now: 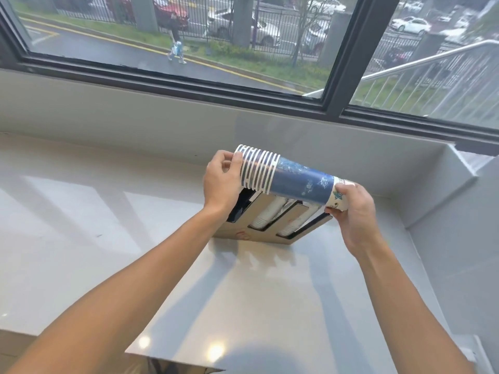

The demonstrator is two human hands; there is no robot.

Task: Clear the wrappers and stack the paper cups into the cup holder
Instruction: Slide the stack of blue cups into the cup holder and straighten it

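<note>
Stack of cups (pixel 286 176) held sideways, just above cup holder (pixel 259 228) on counter (pixel 81 225). Long axis left-right across holder's slots. Left hand (pixel 221 182) closed on rim end over holder's empty dark slot; right hand (pixel 351 209) pinching base end past holder's right edge. Other two slots show white cups. Likely next: swing stack into line with empty slot; left hand nearer.
</note>
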